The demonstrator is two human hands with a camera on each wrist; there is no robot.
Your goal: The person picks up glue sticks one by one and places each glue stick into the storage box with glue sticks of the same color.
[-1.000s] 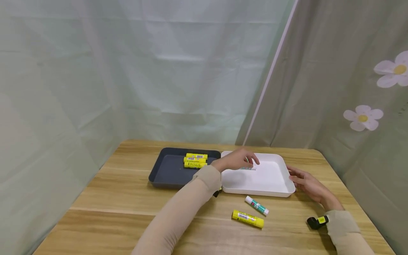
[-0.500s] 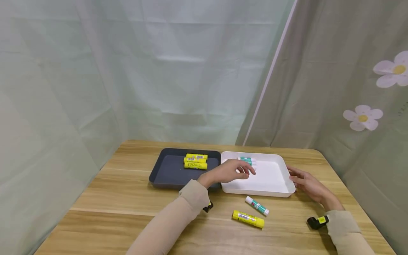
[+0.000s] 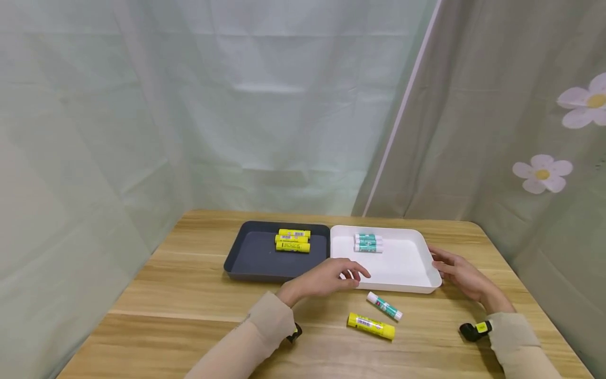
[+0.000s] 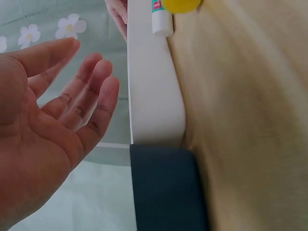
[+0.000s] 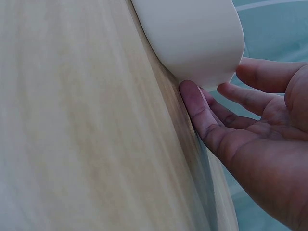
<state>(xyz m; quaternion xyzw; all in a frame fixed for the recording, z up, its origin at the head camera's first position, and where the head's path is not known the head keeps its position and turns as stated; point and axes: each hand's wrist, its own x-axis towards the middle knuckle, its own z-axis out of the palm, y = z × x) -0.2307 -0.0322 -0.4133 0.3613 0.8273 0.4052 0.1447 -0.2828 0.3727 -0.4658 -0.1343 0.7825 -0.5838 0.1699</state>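
Note:
My left hand [image 3: 326, 277] hovers over the front left edge of the white tray [image 3: 402, 263]. Its fingers are loosely bent with nothing between them, as the left wrist view also shows. At the tray's right end, the fingers of my right hand [image 3: 461, 273] touch the outer wall; the right wrist view shows the fingertips against the tray's corner [image 5: 192, 43]. Green-and-white glue sticks [image 3: 368, 243] lie in a group inside the white tray. On the table in front lie one green-and-white glue stick [image 3: 384, 306] and one thicker yellow glue stick [image 3: 371, 326].
A dark grey tray [image 3: 251, 258] stands against the white tray's left side, with three yellow glue sticks [image 3: 292, 240] in it. Both trays stand towards the back of the wooden table [image 3: 180, 305]. Curtains [image 3: 284, 131] hang behind and at the sides.
My left hand has moved from inside the white tray back towards me and to the left, uncovering the green-and-white glue sticks there. My right hand stays at the tray's right end.

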